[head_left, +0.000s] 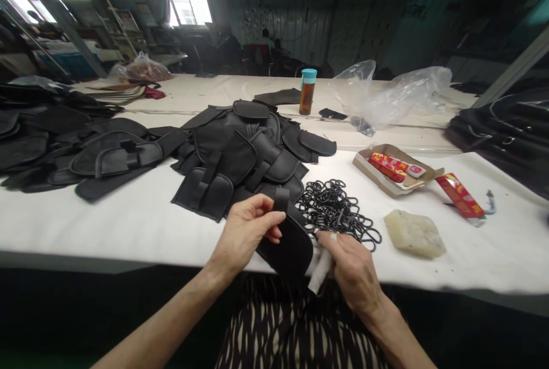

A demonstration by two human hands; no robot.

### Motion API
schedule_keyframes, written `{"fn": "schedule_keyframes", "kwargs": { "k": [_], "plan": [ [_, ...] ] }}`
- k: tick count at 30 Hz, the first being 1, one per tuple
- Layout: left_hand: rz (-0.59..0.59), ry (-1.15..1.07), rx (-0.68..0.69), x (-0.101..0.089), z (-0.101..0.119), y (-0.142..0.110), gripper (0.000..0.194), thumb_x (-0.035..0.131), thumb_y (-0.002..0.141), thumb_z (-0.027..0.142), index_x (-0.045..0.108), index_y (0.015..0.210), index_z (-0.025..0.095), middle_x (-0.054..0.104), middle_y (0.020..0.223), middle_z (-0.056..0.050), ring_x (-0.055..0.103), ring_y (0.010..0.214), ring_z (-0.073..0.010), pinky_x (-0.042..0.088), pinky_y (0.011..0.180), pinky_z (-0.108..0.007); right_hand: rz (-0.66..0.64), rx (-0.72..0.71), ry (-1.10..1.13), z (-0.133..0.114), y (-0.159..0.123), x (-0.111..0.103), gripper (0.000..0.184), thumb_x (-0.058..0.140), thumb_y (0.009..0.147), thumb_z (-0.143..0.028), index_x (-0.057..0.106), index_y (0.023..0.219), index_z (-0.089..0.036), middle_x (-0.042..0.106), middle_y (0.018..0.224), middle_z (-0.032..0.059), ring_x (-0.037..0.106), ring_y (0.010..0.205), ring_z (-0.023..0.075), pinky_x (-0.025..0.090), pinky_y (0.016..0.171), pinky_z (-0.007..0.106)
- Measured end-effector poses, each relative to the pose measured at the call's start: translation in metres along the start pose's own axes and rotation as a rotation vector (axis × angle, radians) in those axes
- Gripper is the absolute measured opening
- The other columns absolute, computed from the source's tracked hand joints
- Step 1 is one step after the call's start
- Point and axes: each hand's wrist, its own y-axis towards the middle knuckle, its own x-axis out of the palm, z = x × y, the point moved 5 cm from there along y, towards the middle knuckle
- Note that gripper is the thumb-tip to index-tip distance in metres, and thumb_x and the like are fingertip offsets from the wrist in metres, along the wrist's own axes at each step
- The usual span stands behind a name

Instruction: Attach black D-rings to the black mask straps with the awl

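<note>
My left hand is closed, thumb and fingers pinching a short black webbing strap on a black padded piece with a stitched, rounded edge. This piece hangs partly over the table's front edge. To its right, my right hand is wrapped around a tool handle covered in white cloth; a thin metal point seems to rise past the fingers, though its tip is hard to make out. Just beyond that hand lies a heap of black metal rings. Similar black padded pieces are piled behind my left hand.
More black pieces spread leftward. On the right are a yellowish block, a cardboard tray with red boxes, and another red box. A bottle with a blue lid and clear plastic bags stand farther back.
</note>
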Motion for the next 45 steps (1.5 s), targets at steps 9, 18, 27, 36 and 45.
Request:
{"fn": "schedule_keyframes", "kwargs": {
  "k": [9,18,27,36,45],
  "plan": [
    [-0.120,-0.077,-0.154,0.038,-0.048,0.003,0.014,0.062,0.068,0.019,0.064,0.080,0.011,0.058,0.045,0.002,0.055,0.042,-0.0115,0.047,0.047,-0.022,0.152,0.397,0.182,0.026,0.003,-0.022,0.027,0.046,0.081,-0.008,0.061,0.098,-0.021,0.071,0.096,0.0031,0.069,0.083,0.0168,0.056,0.072,0.026],
    [-0.164,-0.081,-0.126,0.050,-0.051,-0.005,0.013,0.064,0.069,0.023,0.068,0.078,0.014,0.059,0.050,0.001,0.054,0.045,-0.0124,0.044,0.048,-0.022,0.209,0.111,-0.013,-0.002,0.022,-0.014,0.040,0.038,0.074,0.001,0.063,0.101,-0.015,0.071,0.078,0.0076,0.069,0.066,0.0172,0.055,0.059,0.025],
    [-0.191,-0.073,-0.150,0.049,-0.053,-0.004,0.015,0.061,0.071,0.021,0.069,0.081,0.013,0.057,0.048,0.002,0.052,0.043,-0.0109,0.042,0.046,-0.020,0.245,0.076,-0.054,0.002,0.020,-0.019,0.035,0.042,0.078,0.001,0.062,0.102,-0.015,0.072,0.087,0.0091,0.069,0.071,0.0179,0.055,0.062,0.027],
    [-0.206,-0.084,-0.153,0.049,-0.053,-0.004,0.012,0.058,0.072,0.018,0.066,0.078,0.013,0.055,0.048,0.002,0.052,0.043,-0.0102,0.042,0.045,-0.020,0.196,-0.014,-0.031,-0.008,0.021,-0.014,0.031,0.043,0.082,0.002,0.059,0.100,-0.017,0.071,0.088,0.0104,0.067,0.074,0.0200,0.052,0.063,0.033],
    [-0.157,-0.186,-0.160,0.049,-0.062,-0.003,0.014,0.060,0.070,0.021,0.060,0.081,0.013,0.056,0.051,0.003,0.053,0.044,-0.0112,0.045,0.047,-0.023,0.192,-0.228,-0.124,-0.019,0.020,-0.013,0.021,0.042,0.086,-0.003,0.056,0.099,-0.013,0.065,0.100,0.0215,0.063,0.089,0.0255,0.051,0.069,0.039]
  ]
}}
